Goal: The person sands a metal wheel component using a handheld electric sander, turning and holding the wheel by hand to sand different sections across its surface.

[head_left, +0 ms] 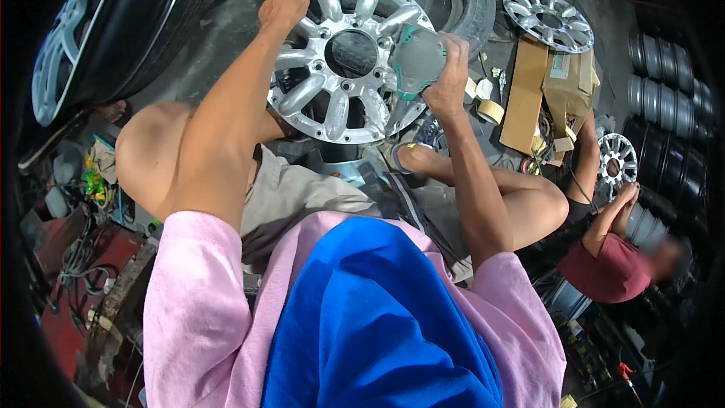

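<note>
A silver alloy wheel face with rounded spokes and bolt holes is held tilted in front of my lap. My left hand grips its upper left rim, fingers closed on the edge. In my right hand is a rounded grey pad with green edges. Its face overlaps the wheel's right side, but I cannot tell whether it touches the metal. My right fingers wrap its outer side and hide part of it.
Behind the wheel lies a tire. Another wheel face rests on cardboard, near a tape roll. A large wheel stands left. At right a co-worker holds a wheel face beside stacked rims.
</note>
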The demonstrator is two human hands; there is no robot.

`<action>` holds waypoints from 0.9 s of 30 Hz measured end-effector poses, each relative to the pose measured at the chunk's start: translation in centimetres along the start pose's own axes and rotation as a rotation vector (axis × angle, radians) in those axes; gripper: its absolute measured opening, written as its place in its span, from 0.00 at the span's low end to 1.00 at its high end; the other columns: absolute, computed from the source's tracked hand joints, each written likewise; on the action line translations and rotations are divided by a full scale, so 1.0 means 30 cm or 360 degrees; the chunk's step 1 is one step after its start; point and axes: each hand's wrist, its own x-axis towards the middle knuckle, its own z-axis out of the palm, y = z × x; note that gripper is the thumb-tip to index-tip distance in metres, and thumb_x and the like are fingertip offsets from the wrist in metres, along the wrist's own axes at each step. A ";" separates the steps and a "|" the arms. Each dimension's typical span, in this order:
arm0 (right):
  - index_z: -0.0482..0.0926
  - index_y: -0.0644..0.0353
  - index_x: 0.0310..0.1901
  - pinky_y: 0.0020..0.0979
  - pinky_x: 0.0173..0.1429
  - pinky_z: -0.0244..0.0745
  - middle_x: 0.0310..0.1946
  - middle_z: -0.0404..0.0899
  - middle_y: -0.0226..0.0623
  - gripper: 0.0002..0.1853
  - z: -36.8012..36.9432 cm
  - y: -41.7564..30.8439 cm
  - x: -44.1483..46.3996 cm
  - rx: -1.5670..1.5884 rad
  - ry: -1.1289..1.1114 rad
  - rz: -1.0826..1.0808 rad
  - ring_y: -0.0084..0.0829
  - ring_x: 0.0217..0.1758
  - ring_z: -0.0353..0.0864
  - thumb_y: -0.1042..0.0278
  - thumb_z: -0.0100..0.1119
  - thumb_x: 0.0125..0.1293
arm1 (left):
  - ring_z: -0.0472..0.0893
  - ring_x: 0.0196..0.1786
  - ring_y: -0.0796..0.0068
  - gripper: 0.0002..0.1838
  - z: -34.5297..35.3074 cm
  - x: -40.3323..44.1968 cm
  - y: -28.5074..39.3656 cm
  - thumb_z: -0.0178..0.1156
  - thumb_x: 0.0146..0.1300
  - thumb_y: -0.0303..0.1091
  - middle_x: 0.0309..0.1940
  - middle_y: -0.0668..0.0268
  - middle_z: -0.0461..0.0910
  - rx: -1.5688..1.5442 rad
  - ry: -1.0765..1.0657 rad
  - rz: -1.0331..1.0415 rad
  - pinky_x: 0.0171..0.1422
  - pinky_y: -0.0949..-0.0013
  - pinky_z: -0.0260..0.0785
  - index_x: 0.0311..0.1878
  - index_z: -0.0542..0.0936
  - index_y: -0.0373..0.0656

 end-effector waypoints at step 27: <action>0.72 0.62 0.62 0.45 0.64 0.75 0.56 0.74 0.48 0.45 -0.076 0.224 0.080 0.0059 -0.0034 -0.0043 0.49 0.59 0.77 0.59 0.90 0.45 | 0.80 0.70 0.50 0.40 0.004 0.126 0.042 0.54 0.71 0.71 0.64 0.52 0.84 0.0410 -0.0301 -0.0117 0.72 0.49 0.72 0.64 0.85 0.43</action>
